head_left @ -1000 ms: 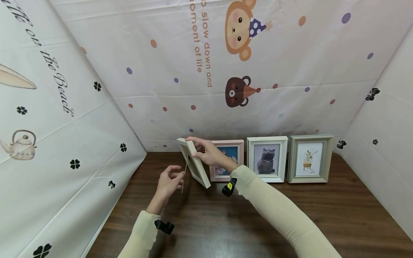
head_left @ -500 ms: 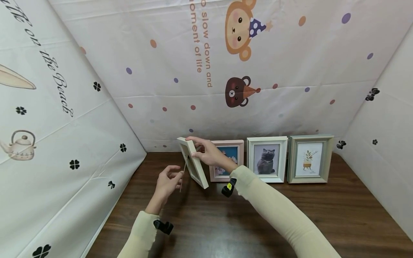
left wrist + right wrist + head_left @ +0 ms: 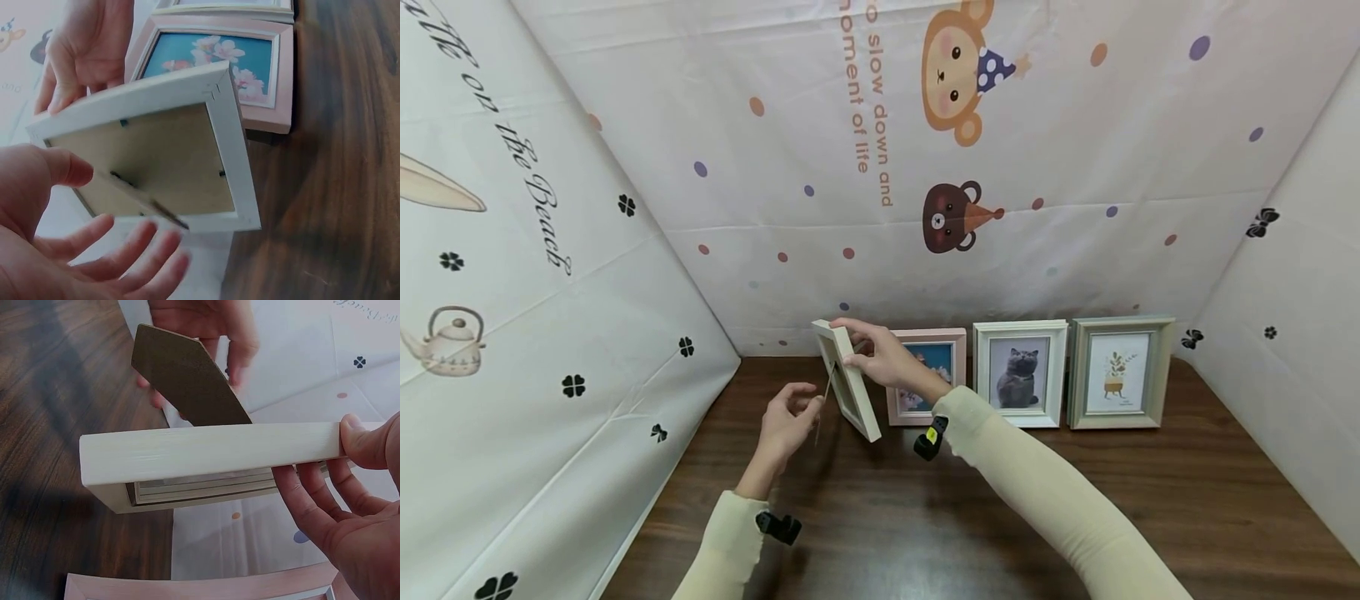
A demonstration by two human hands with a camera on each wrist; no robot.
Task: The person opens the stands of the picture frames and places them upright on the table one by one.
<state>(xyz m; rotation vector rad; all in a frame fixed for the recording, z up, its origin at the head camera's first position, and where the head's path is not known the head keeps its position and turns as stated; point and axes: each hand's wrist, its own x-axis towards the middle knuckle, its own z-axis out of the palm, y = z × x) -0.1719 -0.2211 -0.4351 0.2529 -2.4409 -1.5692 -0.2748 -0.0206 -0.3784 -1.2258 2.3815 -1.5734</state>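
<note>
A cream picture frame (image 3: 863, 396) stands tilted, its back turned to the left. My right hand (image 3: 883, 358) grips its upper edge, thumb on one side and fingers on the other. From the brown backboard (image 3: 178, 147) a flat easel leg (image 3: 181, 375) sticks out at an angle. My left hand (image 3: 784, 423) is beside that leg, thumb and fingers loosely curved and spread to either side of it. In the left wrist view a gap shows between thumb and fingertips; contact with the leg is hard to make out. The frame's picture is mostly hidden.
Right of the held frame, a pink frame (image 3: 960, 375) with a blossom picture, a white frame (image 3: 982, 379) with a cat picture and a grey-green frame (image 3: 1078, 379) with a plant picture stand in a row on the brown wooden table (image 3: 880, 517). Printed cloth walls (image 3: 752, 292) enclose the table.
My left hand has shifted slightly left, and the easel leg has swung a little that way. The cream frame's lower corner has also edged left. The right hand keeps its grip.
</note>
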